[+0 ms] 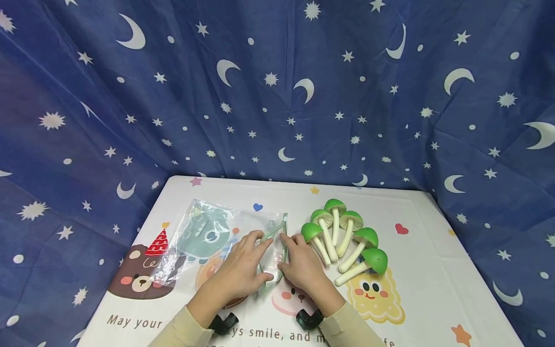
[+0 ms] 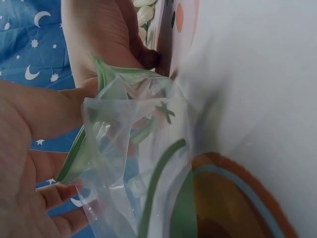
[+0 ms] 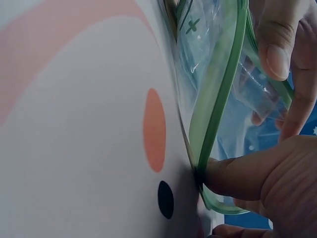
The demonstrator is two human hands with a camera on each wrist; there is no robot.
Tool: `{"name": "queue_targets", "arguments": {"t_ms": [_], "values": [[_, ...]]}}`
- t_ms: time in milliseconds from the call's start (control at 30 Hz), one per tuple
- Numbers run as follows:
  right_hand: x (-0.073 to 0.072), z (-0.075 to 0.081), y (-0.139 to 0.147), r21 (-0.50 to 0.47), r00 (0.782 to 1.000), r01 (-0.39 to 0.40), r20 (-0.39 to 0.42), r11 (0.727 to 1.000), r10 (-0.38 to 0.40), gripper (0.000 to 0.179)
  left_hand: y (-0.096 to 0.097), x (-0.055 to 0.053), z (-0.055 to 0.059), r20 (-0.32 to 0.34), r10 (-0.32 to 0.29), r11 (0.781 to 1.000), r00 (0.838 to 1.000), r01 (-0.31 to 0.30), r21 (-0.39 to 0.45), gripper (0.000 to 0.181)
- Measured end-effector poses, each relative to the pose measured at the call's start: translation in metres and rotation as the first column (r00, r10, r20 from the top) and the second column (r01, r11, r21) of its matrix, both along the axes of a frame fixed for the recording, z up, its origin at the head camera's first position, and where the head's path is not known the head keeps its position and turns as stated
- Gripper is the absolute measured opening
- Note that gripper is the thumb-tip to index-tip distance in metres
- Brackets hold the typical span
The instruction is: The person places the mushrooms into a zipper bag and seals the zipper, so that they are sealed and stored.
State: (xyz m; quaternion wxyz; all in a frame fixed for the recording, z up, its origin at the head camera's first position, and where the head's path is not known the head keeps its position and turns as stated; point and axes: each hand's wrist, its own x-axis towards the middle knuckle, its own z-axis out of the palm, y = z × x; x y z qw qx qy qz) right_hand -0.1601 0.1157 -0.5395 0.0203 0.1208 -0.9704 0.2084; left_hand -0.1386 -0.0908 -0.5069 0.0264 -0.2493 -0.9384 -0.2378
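A clear zip bag [image 1: 217, 236] with a green seal lies flat on the table, its mouth facing right and spread apart. My left hand [image 1: 244, 265] lies over the bag's left lip, thumb and forefinger apart. In the left wrist view, the fingers [image 2: 47, 193] reach along the green seal [image 2: 74, 153]. From the other side, my right hand [image 1: 305, 265] reaches over the right lip. Its thumb [image 3: 237, 176] presses against the green zip strip [image 3: 223, 99] near the tabletop. Several toy mushrooms [image 1: 366, 236] with green caps and pale stems lie just right of this hand.
A white cloth [image 1: 438, 289] printed with cartoon animals and words covers the table. Behind it hangs a dark blue curtain [image 1: 260, 96] with moons and stars. Black wrist mounts [image 1: 225, 324] sit at both cuffs.
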Motion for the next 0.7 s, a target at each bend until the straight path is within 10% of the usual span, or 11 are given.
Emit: {"name": "queue_targets", "arguments": {"t_ms": [700], "values": [[0.0052,0.0079,0.0016,-0.039,0.999,-0.010,0.051,0.999,0.012,0.085,-0.0009,-0.0008,-0.0002,0.025,-0.001,1.000,1.000,0.001,0.014,0.088]]}}
